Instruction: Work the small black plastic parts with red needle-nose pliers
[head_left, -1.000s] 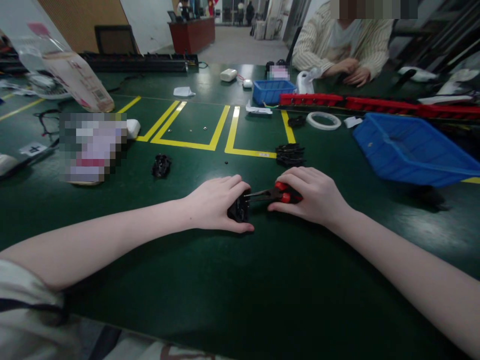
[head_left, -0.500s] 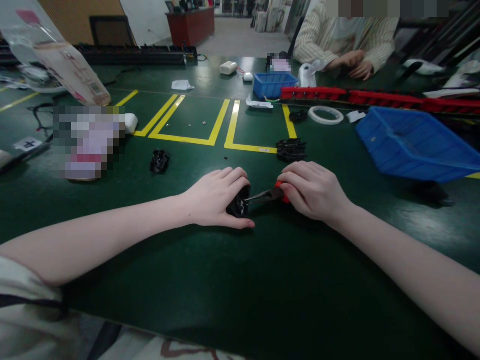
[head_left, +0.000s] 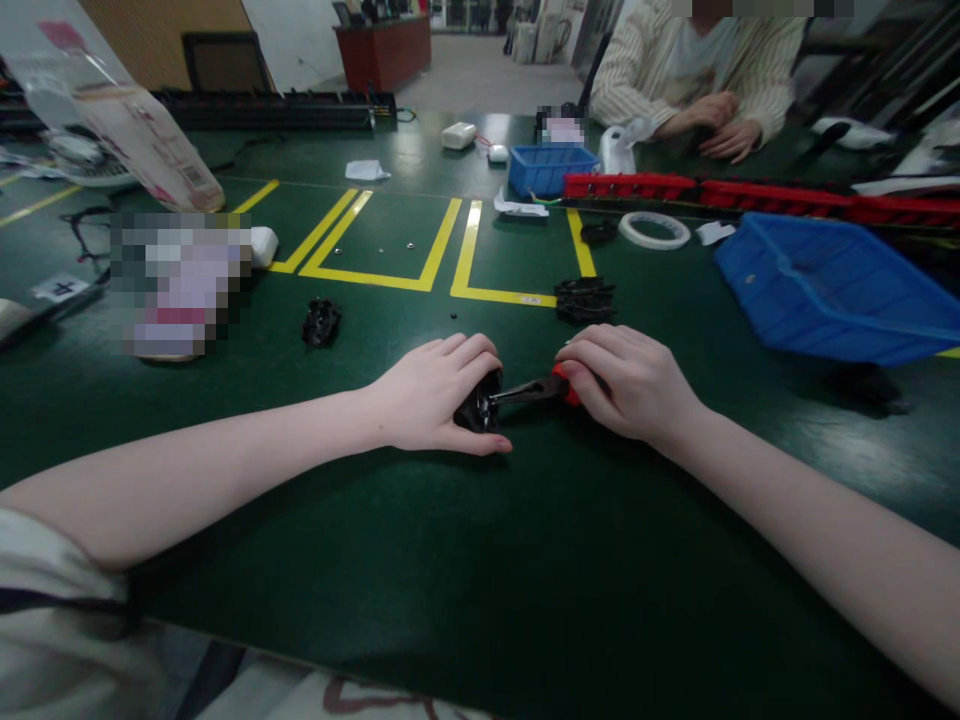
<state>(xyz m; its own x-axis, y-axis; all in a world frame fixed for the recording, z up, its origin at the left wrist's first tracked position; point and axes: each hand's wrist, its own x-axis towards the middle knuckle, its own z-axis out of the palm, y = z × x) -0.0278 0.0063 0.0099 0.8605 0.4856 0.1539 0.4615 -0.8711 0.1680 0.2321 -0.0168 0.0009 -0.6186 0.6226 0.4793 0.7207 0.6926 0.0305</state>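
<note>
My left hand [head_left: 442, 395] is closed around a small black plastic part [head_left: 478, 408] on the green table, its thumb along the near side. In my right hand [head_left: 626, 385] are needle-nose pliers [head_left: 532, 391] with red handles, mostly hidden by the fingers. The jaws' tips reach into the hollow of the black part; whether they grip anything there I cannot tell. Another black part [head_left: 321, 322] lies beyond my left forearm. A cluster of black pieces [head_left: 585, 299] sits just past my right hand.
Yellow tape [head_left: 367, 280] marks boxes on the tabletop, with several tiny metal bits inside one. A blue bin [head_left: 840, 285] stands at the right, near a tape roll [head_left: 654, 231] and a red strip [head_left: 772, 200]. Across the table sits a person [head_left: 697, 80]. A bottle [head_left: 150, 145] is at the left.
Both hands keep their hold and place, with the plier tips still in the black part. The whole view has shifted very slightly.
</note>
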